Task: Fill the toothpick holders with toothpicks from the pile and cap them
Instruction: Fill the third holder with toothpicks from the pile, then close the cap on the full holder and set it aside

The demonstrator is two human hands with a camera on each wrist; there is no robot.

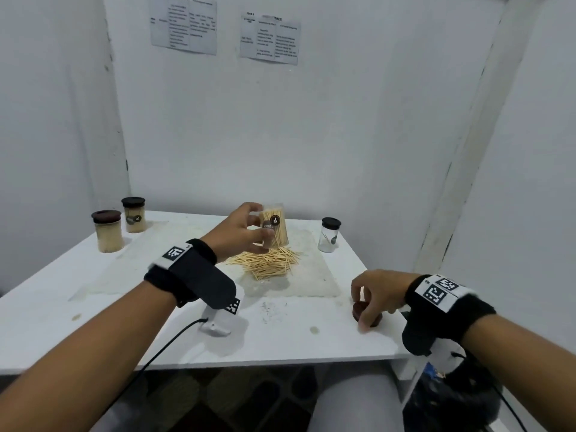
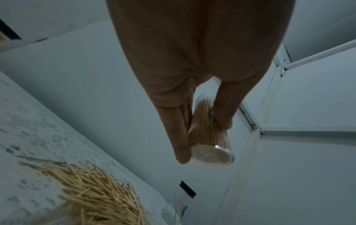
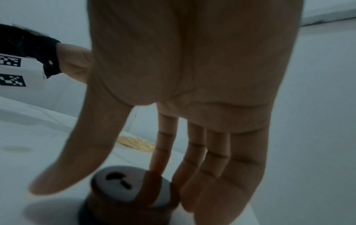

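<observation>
Left hand [image 1: 240, 232] grips full uncapped toothpick holder [image 1: 274, 226] above pile [image 1: 268, 261] | right hand [image 1: 375, 294] fingers touching brown cap [image 3: 131, 190] on desk [image 1: 93, 294]

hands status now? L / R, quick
Left hand: grips the filled, uncapped toothpick holder, held above the pile.
Right hand: fingers on the dark cap on the table; not clearly gripped yet.

White table [image 1: 93, 307], mat [image 1: 314, 275], toothpick pile [image 1: 268, 261], three capped holders [image 1: 107, 230], loose cap [image 1: 361, 310]
</observation>
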